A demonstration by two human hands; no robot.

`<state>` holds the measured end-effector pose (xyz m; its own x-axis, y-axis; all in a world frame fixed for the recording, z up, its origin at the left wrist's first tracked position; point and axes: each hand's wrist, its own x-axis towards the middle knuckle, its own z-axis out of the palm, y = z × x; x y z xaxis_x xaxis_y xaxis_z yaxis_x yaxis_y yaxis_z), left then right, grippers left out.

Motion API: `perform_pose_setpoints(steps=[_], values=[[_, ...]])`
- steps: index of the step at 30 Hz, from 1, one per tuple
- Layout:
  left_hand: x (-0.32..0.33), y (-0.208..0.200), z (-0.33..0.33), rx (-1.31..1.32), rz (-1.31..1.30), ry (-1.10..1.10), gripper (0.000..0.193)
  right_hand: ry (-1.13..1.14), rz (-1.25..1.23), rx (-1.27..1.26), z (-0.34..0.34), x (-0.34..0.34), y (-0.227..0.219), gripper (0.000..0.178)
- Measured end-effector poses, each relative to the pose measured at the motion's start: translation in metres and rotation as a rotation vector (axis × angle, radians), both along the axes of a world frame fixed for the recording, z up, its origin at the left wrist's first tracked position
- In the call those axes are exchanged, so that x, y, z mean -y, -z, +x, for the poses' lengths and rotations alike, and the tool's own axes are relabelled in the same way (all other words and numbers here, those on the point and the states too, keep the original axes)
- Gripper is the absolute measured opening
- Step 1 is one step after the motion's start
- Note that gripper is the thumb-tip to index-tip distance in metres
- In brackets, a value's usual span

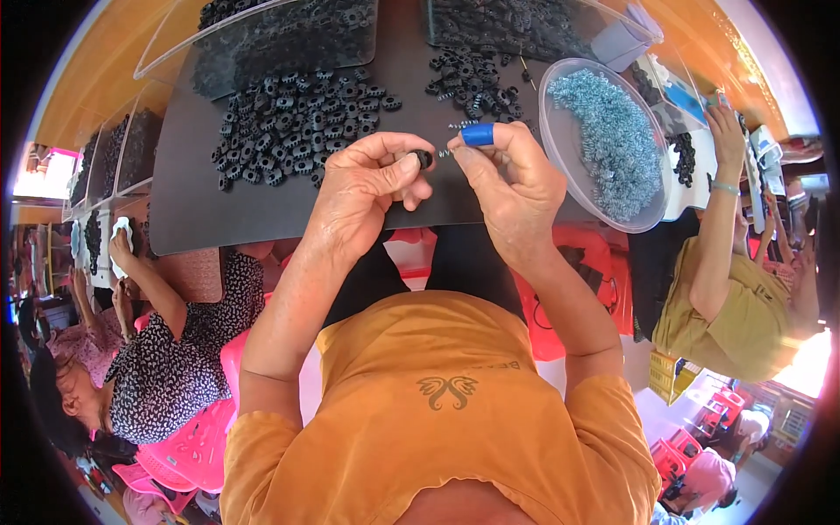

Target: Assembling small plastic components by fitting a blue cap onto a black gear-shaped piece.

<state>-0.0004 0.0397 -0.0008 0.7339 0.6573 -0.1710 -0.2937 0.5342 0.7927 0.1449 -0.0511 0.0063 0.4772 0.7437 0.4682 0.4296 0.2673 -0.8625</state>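
Above the near part of the dark table, my left hand (367, 179) pinches a small black plastic piece (424, 159) between thumb and fingertips. Close beside it, my right hand (518, 188) is closed in a pinch on a tiny metal coil spring (444, 153), whose end points toward the black piece. A blue band (477, 134) wraps my right index finger. Beyond my left hand spreads a pile of small oval black pieces (293, 131). Past my right hand lies a smaller heap of black pieces (472, 79), with a loose spring (461, 125) nearer me.
A round clear tub (547, 105) full of bluish metal springs (608, 136) stands at the right. Clear bins (350, 39) of black parts line the far edge. Co-workers sit close on the left (184, 367) and right (722, 289). A red stool (573, 289) is under the table's right side.
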Motion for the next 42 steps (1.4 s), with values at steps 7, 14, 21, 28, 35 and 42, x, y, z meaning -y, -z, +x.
perform_pose_setpoints(steps=[7, 14, 21, 28, 35, 42], values=[[0.009, -0.003, 0.002, -0.012, -0.026, -0.046, 0.019, -0.001, 0.076, 0.156, -0.003, 0.001, -0.004, 0.019], [0.019, -0.001, 0.004, -0.073, 0.109, -0.147, 0.016, 0.011, 0.273, 0.593, -0.002, -0.004, -0.005, 0.024], [0.020, -0.001, 0.003, -0.082, 0.144, -0.200, 0.013, -0.016, 0.340, 0.692, 0.000, -0.011, -0.003, 0.030], [0.022, -0.001, 0.007, -0.087, 0.191, -0.199, 0.013, -0.025, 0.241, 0.630, -0.003, -0.011, -0.002, 0.029], [0.023, 0.006, 0.008, -0.017, 0.127, -0.369, 0.015, 0.018, 0.299, 0.820, -0.026, -0.007, 0.012, 0.028], [0.021, 0.008, -0.003, -0.051, 0.186, -0.283, 0.015, 0.085, 0.181, 0.771, 0.024, -0.056, -0.003, 0.022]])
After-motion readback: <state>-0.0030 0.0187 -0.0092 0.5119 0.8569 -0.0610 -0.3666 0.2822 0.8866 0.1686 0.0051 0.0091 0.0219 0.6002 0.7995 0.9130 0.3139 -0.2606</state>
